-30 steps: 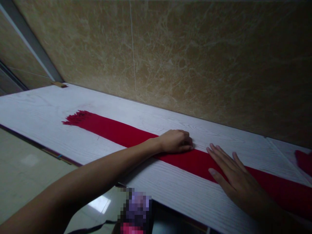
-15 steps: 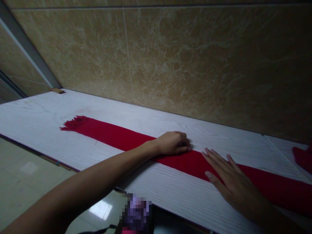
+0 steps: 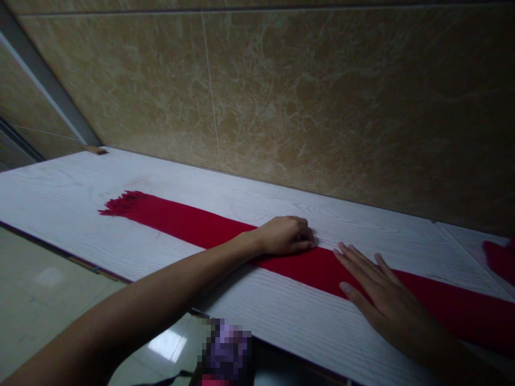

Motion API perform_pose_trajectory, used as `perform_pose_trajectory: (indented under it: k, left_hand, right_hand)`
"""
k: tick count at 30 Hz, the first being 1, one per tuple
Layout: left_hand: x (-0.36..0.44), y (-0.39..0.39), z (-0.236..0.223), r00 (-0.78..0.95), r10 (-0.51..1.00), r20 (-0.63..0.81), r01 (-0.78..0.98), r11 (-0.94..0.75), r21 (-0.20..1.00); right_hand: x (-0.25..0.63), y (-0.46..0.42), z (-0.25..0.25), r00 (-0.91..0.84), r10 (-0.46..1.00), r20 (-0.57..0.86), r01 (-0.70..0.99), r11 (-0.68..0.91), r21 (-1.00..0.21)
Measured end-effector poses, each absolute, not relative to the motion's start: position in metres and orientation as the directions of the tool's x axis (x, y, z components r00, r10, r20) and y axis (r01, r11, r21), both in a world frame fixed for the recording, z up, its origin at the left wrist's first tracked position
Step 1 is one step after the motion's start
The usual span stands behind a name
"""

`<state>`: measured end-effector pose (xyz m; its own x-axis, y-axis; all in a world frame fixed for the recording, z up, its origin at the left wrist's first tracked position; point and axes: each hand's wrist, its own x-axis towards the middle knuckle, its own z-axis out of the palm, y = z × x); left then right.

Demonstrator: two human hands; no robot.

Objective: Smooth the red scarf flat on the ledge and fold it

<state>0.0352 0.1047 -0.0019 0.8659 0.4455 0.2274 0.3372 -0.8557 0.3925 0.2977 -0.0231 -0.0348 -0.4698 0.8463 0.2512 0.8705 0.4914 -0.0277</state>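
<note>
A long red scarf (image 3: 189, 220) lies stretched flat across the white wood-grain table (image 3: 72, 193), its fringe at the left end. My left hand (image 3: 285, 236) rests on the middle of the scarf, fingers curled in and closed at its far edge; the fingertips are partly hidden. To the right of it, my right hand (image 3: 382, 295) lies over the scarf with its palm down, fingers stretched out and slightly spread. Beyond my right wrist the scarf runs on past the right edge of the view.
Behind the table rises a brown marbled tile wall (image 3: 301, 96). Another piece of red cloth (image 3: 499, 260) lies at the far right. At the back left corner sits a small wooden block (image 3: 95, 150). Tiled floor (image 3: 44, 300) shows below the front edge, beside a blurred-out patch (image 3: 229, 348).
</note>
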Motion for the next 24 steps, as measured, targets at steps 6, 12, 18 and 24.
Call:
perform_pose_trajectory:
  k: [6,12,18,24]
  left_hand:
    - [0.035,0.104,0.0,0.867,0.446,0.222,0.341,-0.856,0.388]
    - [0.035,0.103,0.0,0.867,0.439,0.235,0.328,-0.859,0.394]
    - [0.035,0.103,0.0,0.865,0.441,0.24,0.325,-0.856,0.402]
    - [0.036,0.103,-0.001,0.862,0.446,0.24,0.329,-0.853,0.405]
  right_hand:
    - [0.301,-0.022,-0.028,-0.462,0.83,0.311,0.867,0.496,-0.036]
    - [0.299,-0.023,-0.034,-0.444,0.875,0.193,0.885,0.462,-0.059]
    - [0.292,-0.021,-0.028,-0.437,0.877,0.198,0.885,0.459,-0.076]
    - [0.286,-0.018,-0.025,-0.452,0.861,0.233,0.871,0.482,-0.092]
